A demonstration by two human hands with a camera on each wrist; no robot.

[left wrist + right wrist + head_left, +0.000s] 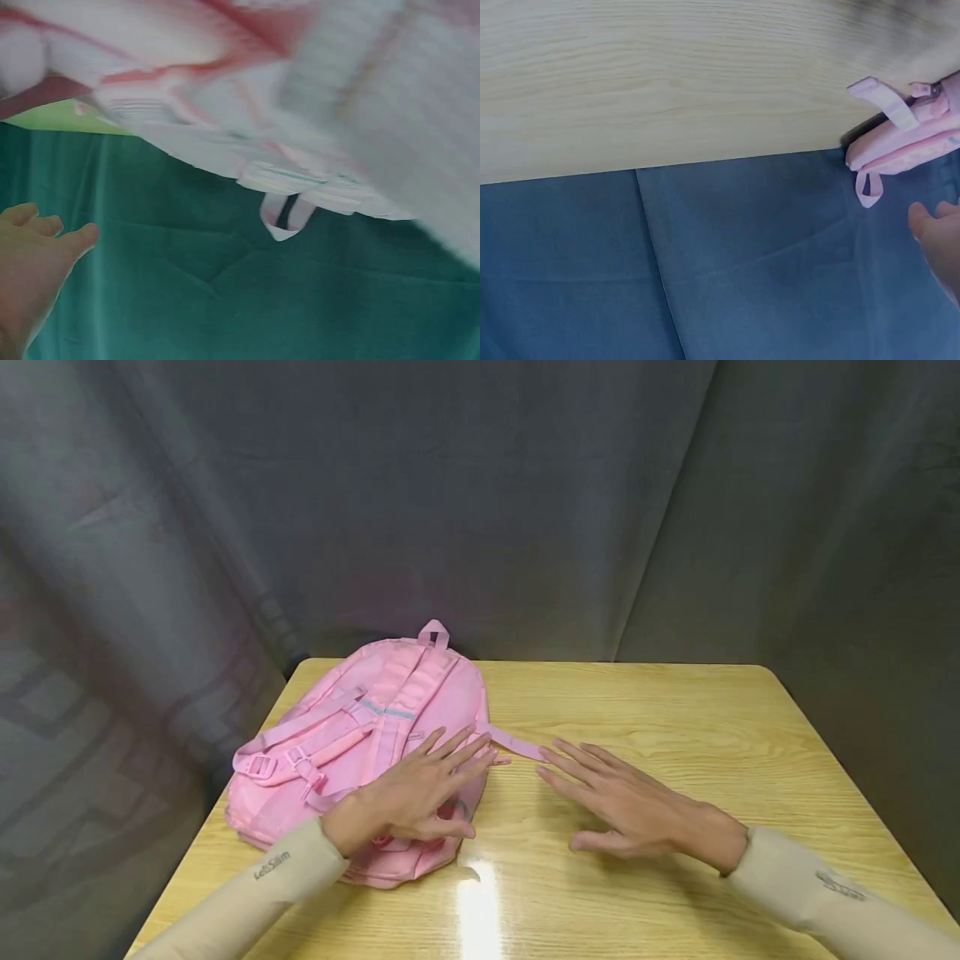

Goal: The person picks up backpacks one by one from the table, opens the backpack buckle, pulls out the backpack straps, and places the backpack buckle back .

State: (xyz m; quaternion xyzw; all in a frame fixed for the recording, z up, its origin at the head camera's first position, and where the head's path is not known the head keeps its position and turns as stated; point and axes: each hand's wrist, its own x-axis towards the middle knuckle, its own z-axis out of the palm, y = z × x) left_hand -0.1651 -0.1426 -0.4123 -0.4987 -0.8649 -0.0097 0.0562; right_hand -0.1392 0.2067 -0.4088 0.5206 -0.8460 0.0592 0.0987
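A pink backpack [467, 693] lies on the left part of the wooden table with its shoulder straps [405, 689] facing up. Over its lower right side is my left hand [416, 789], palm down, fingers straight and spread; whether it touches the fabric I cannot tell. To the right, my right hand [637, 806] is held above the tabletop with its fingers stretched out. Its fingertips are close to the end of a loose pink strap [517, 744] that sticks out from the bag's side. Neither hand grips anything. In the right wrist view the backpack [900, 150] shows edge-on.
The light wooden table [675, 718] has rounded far corners and extends to the right of the bag. Dark grey curtains [525, 510] hang behind it and at both sides. The bag's top loop [434, 630] reaches toward the back edge.
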